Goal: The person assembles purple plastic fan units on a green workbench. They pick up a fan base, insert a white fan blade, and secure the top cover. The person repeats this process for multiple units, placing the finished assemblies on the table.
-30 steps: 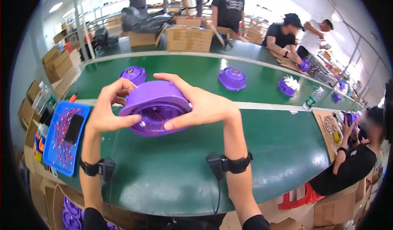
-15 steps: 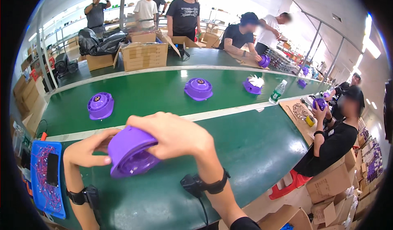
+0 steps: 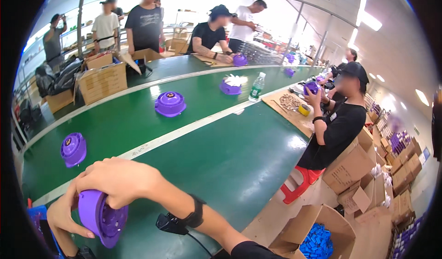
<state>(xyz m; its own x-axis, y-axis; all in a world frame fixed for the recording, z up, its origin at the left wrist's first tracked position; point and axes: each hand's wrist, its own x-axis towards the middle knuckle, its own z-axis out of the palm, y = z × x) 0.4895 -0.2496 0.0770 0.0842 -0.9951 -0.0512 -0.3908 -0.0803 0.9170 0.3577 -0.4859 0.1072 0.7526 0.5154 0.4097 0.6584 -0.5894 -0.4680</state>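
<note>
A round purple plastic housing sits low at the left, tilted on edge over the green belt. My right hand lies over its top with the fingers curled around the rim. My left hand grips it from the left side, thumb underneath. A black band with a small device is strapped on my right wrist. Part of the housing is hidden behind my fingers.
Further purple housings lie on the far belt lane, beside a clear bottle. A seated person in black works at the right. Cardboard boxes stand behind; an open box of blue parts sits lower right.
The view has swung to the right. Both hands with the purple housing have shifted to the lower left of the picture, and the housing has tipped onto its edge.
</note>
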